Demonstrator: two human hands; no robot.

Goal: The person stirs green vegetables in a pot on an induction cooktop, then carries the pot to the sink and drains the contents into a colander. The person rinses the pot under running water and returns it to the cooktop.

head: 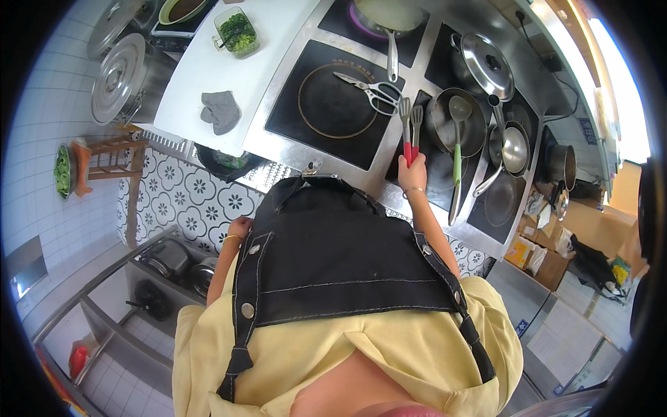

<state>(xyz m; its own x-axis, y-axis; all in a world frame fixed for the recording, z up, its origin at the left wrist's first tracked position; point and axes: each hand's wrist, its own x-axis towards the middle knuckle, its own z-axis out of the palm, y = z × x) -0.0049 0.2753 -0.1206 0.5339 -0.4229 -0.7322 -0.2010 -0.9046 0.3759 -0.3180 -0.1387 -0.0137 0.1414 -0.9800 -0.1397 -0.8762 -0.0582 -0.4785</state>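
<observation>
My right hand (412, 171) grips the red handles of metal tongs (406, 134) with slotted heads. The tongs point away from me over the steel frame of the cooktop, their heads apart. Kitchen scissors (371, 92) with grey handles lie partly spread on the black glass induction hob (333, 122), left of the tongs. Just right of the tongs is a deep frying pan (436, 130), with a green-handled ladle (457, 151) resting across it. My left hand (240, 228) hangs low beside my black apron (344, 250); its fingers are partly hidden, and no object shows in it.
A steaming pan (392, 52) stands at the back. Further right are a lidded steel pot (487, 68) and a smaller pan (513, 148). On the white counter (182, 99) lie a grey cloth (220, 112) and a container of chopped greens (236, 32). A tall lidded stockpot (130, 78) stands left.
</observation>
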